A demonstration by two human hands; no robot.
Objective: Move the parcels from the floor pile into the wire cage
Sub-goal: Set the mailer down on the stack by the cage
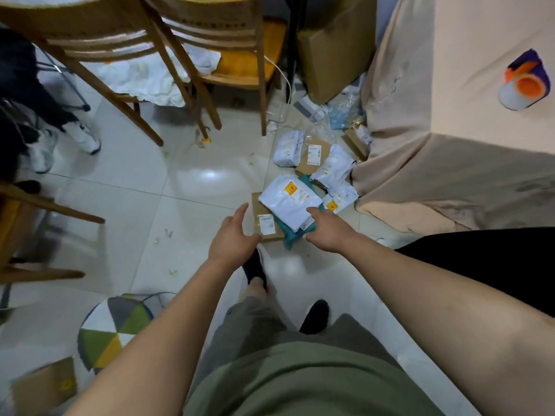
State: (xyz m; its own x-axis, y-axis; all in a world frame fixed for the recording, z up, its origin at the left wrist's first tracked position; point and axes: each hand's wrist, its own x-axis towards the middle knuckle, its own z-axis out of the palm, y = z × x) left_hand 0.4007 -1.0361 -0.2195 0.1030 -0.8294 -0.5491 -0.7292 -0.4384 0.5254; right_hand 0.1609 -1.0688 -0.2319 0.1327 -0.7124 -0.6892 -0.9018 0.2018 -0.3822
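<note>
Our parcels point(313, 154) lie in a loose pile on the tiled floor, right of centre, close against the draped cloth point(420, 175) on the right. Nearest us, a white mailer point(289, 202) sits slanted on a teal bag point(292, 235), and both overlap a flat brown box point(264, 225).

Our left hand point(232, 235) hovers just beside the box's near-left corner, fingers straight and apart, thumb wide, holding nothing. Our right hand point(327, 229) lies over the near-right edge of the mailer and teal bag, fingers loosely extended and clamped on nothing. Whether its tips already touch the plastic, we cannot tell from this angle.

The chief danger, we judge, is the stack sliding. The mailer looks glossy and rests askew on a soft bag, so lifting the box from one side would likely tip both off. Scooping all three with flat hands invites the same, and the limp teal bag could sag out between our palms.

Our forward foot point(253, 265) stands just beside the box, so a hurried pull could drag a parcel against it. The wire cage is not in view, so we would have to turn with a full armful. The chair legs point(192, 94) on the far left and the scraps point(168, 234) on the shiny tile could then trip us.
</note>
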